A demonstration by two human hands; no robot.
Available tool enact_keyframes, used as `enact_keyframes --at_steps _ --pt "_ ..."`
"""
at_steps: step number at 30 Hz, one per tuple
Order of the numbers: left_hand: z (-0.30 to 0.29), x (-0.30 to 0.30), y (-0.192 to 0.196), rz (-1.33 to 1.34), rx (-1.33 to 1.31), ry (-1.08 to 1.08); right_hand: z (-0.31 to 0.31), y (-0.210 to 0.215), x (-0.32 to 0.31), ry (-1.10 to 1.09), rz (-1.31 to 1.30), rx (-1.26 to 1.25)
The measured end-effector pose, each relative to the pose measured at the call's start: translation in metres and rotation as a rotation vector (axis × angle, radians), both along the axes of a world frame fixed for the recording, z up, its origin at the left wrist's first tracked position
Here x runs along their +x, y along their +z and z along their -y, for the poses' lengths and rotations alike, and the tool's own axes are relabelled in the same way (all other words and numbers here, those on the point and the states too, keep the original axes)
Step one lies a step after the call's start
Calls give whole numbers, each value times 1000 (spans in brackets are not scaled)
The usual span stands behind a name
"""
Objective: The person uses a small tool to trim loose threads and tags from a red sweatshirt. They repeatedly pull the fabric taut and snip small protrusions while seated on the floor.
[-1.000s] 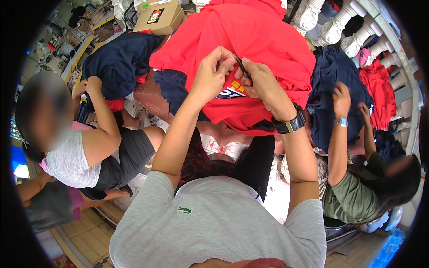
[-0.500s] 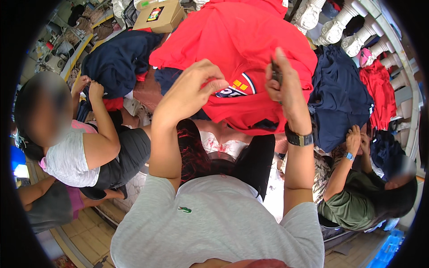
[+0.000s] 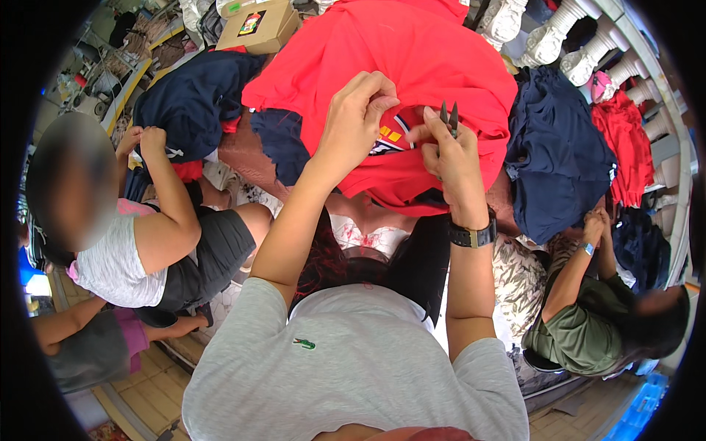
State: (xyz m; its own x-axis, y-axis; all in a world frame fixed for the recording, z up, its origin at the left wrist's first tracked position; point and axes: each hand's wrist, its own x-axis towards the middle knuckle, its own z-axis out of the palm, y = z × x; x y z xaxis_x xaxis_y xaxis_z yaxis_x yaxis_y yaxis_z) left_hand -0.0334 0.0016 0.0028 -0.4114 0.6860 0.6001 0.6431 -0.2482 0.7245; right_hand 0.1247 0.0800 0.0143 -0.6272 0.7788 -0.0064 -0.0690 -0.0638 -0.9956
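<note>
A bright red garment point(image 3: 434, 55) is heaped in front of me, with a white, yellow and dark printed patch point(image 3: 392, 137) on its near part. Above it, my left hand point(image 3: 357, 121) is closed in a pinch of thumb and fingers. Whatever sits in that pinch is too small to make out. My right hand point(image 3: 457, 165) holds a pair of small dark thread snips point(image 3: 451, 117), blades parted and pointing away from me. Its thumb and index finger reach toward the patch.
Navy garments point(image 3: 562, 147) lie right of the red heap, and another navy garment point(image 3: 198, 103) lies left. A cardboard box point(image 3: 257, 28) stands at the back. White balusters point(image 3: 548, 40) line the far right. One person point(image 3: 118, 250) sits to my left, another point(image 3: 581, 323) to my right.
My left hand has moved right and away from me, nearer the snips. The right hand has shifted slightly nearer and left, turning so the snips' parted blades show.
</note>
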Motion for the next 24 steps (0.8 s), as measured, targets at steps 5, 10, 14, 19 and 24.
enact_keyframes --at_steps 5,10,14,19,24 --pt "10 3 -6 1 24 -12 5 -13 -20 -39 -344 -178" --pt "13 28 1 -195 169 163 7 -18 -22 -65 -397 -197" --pt "-4 23 -7 -379 214 230 9 -16 -19 -90 -378 -195" --pt "-8 18 -6 -219 166 152 7 -12 -16 -251 -324 152" --pt "-5 5 -6 93 -31 53 7 -2 -21 -279 -143 580"
